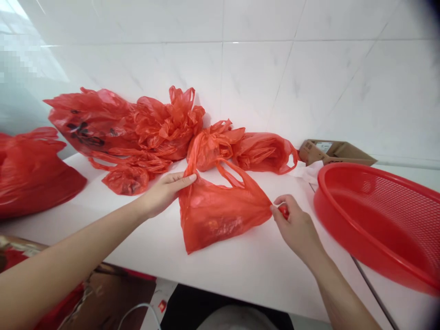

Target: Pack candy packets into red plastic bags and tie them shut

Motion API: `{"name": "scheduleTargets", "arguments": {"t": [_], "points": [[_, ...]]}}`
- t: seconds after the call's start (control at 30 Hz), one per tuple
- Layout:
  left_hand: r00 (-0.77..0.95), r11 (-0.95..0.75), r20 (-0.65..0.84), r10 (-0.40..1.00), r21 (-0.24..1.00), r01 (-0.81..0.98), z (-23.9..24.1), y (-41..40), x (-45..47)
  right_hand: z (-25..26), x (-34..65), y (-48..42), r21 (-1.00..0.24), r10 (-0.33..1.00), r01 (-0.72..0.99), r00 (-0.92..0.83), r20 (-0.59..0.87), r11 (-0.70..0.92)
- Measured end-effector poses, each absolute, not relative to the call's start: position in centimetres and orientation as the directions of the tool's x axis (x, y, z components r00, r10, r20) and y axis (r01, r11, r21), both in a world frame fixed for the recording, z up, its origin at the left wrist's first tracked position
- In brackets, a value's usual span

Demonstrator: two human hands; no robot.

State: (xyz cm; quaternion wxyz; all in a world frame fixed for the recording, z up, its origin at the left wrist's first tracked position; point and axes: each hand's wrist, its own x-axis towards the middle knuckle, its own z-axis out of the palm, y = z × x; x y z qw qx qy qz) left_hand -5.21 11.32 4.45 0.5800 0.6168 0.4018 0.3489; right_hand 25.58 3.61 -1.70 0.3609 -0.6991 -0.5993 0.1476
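Observation:
A red plastic bag (223,211) with loop handles is stretched between my two hands over the white table. My left hand (168,190) pinches its upper left side, thumb on top, near the base of a handle. At the bag's right edge my right hand (292,224) grips a corner between thumb and fingers, and a bit of red shows inside the curled fingers. Something crinkled and shiny shows faintly through the lower part of the bag; I cannot tell what it is. Just behind lies another knotted red bag (209,146).
More red bags (103,119) are heaped along the tiled wall, and a full one (34,178) stands at far left. A red perforated basket (330,206) is on the right, with an open cardboard box (312,153) behind it. The white table's (233,270) front edge is near me.

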Motion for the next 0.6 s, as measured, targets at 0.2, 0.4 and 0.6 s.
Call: {"name": "scheduleTargets", "arguments": {"t": [0.2, 0.4, 0.6], "points": [[0.485, -0.306, 0.162, 0.860, 0.922, 0.235, 7.3, 10.2, -3.2, 5.5, 19.3, 4.2, -0.855, 0.912, 0.355, 0.019, 0.410, 0.378], [0.679, -0.455, 0.212, 0.703, 0.868, 0.199, 8.8, 9.2, -3.0, 5.7, 15.8, 5.5, -0.836, 0.875, 0.308, -0.334, 0.352, 0.454], [0.707, -0.507, 0.190, 0.681, 0.819, 0.268, 8.5, 9.3, -4.1, 4.7, 16.3, 4.6, -0.735, 0.793, 0.392, -0.518, 0.321, 0.554]]}}
